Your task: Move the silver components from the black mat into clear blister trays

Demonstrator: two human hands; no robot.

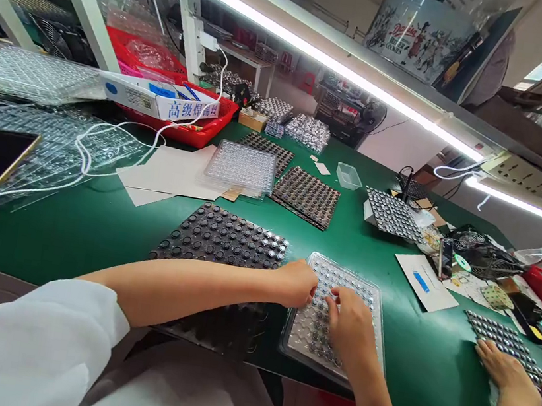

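On the green counter (429, 364), a clear plastic rectangular tray (301, 333) with rows of round cells lies close to the front edge, its longer side seeming to run away from the body and its far end leaning a little left. The right hand (353, 314) comes over it from the near right side, thumb and forefinger curled towards each other above the middle cells; I cannot tell whether they pinch anything. Small silvery round pieces (320, 338) sit in some cells just left of that hand. The left hand (298, 283) is bunched at the tray's left margin, slightly farther from the body, fingertips turned down and inward; what they hold, if anything, is hidden. So the two hands face each other across the cells, near but apart. Left of the tray, under the left forearm, spreads a dark sheet of round black parts (221, 236). Beyond lies a brown stack of dimpled trays (306, 196).
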